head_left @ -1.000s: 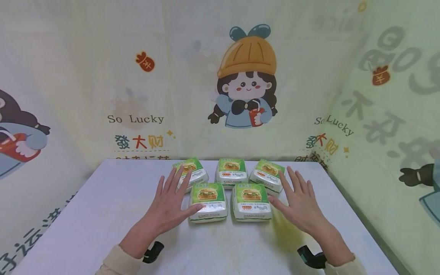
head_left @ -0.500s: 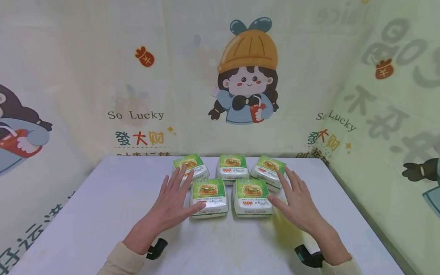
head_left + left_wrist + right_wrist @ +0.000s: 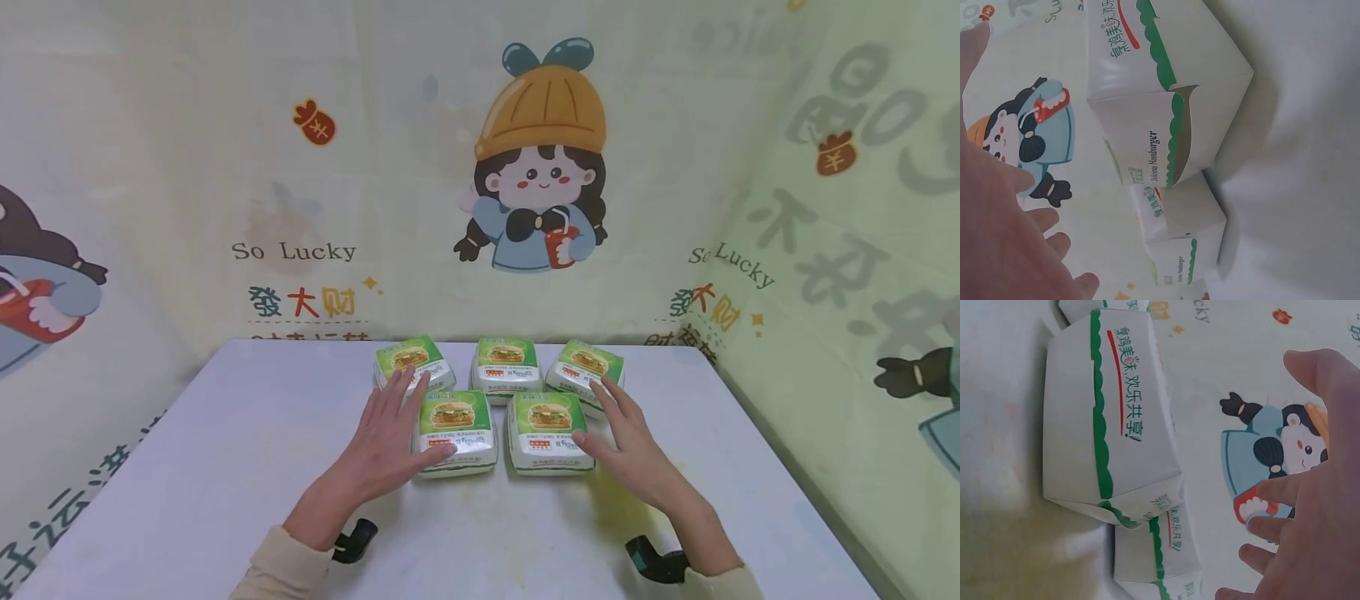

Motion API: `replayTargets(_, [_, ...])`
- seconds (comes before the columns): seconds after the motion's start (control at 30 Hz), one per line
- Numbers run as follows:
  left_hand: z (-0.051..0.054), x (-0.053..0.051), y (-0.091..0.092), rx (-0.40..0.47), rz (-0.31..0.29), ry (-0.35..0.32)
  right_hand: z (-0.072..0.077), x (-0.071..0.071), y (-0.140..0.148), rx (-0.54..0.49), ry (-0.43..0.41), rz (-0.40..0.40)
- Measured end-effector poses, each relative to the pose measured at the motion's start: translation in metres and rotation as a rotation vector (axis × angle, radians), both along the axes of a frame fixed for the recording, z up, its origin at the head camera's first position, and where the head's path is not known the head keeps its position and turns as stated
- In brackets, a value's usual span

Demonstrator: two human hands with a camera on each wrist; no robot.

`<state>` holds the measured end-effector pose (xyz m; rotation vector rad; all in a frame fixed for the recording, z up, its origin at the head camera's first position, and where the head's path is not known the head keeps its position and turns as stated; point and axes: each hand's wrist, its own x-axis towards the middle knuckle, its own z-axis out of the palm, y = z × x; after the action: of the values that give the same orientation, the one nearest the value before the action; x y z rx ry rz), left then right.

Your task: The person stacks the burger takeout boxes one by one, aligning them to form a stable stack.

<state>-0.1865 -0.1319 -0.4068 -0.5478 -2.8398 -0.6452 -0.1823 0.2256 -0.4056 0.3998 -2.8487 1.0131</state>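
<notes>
Several hamburger boxes, white with green burger-printed lids, sit in two rows on the table. Nearest are the front left box (image 3: 459, 417) and the front right box (image 3: 546, 417). Behind them stand the back left box (image 3: 408, 354), the back middle box (image 3: 507, 367) and the back right box (image 3: 592, 362). My left hand (image 3: 382, 446), fingers extended, hovers by the two left boxes and partly covers them. My right hand (image 3: 633, 458) spreads its fingers near the right-hand boxes. Both wrist views show the fingers apart from the box sides, holding nothing.
The boxes stand toward the far end of a white table (image 3: 495, 542). A cartoon-printed cloth (image 3: 420, 192) hangs behind the table and along its sides. Black curved pieces, one at the left wrist (image 3: 355, 542) and one at the right (image 3: 656, 560), jut inward.
Both hands have moved slightly inward, closer together over the boxes. The view has tilted down and back a little; the boxes stay in the same arrangement.
</notes>
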Motion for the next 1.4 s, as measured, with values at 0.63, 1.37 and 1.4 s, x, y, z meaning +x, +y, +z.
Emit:
replayTargets(0.63, [-0.023, -0.01, -0.005, 0.178, -0.035, -0.2, -0.027, -0.013, -0.006, -0.087, -0.057, 0.059])
replayTargets(1.37, [-0.045, -0.019, -0.002, 0.304, -0.061, -0.248, -0.044, -0.021, -0.013, -0.1, -0.052, 0.067])
replayTargets(1.4, [-0.045, -0.019, -0.002, 0.31, -0.063, -0.253, -0.044, -0.021, -0.012, -0.108, -0.057, 0.065])
